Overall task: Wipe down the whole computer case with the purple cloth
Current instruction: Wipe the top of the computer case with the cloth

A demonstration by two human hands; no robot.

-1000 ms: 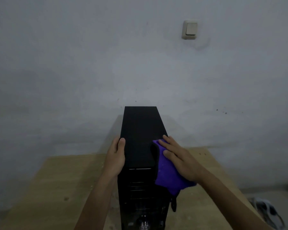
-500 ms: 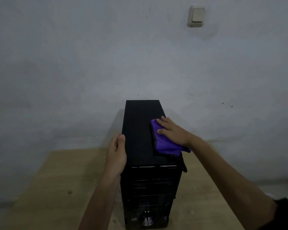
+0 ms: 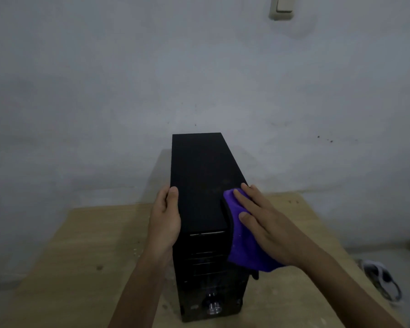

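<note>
A black computer case [image 3: 199,181] stands upright on a wooden table [image 3: 85,252], its front panel with drive bays and a silver button facing me. My left hand [image 3: 165,218] grips the case's top left edge near the front, thumb on top. My right hand [image 3: 265,223] lies flat on the purple cloth [image 3: 244,252], pressing it over the top right edge near the front corner. The cloth hangs down the right side of the case.
A grey-white wall [image 3: 104,91] rises right behind the case, with a light switch [image 3: 282,7] at the upper right. On the floor at the right lies a white and black object [image 3: 381,278]. The table's right edge runs close to my right forearm.
My right hand has slid the cloth back toward me along the top right edge, from mid-case to the front corner. My left hand has kept its hold.
</note>
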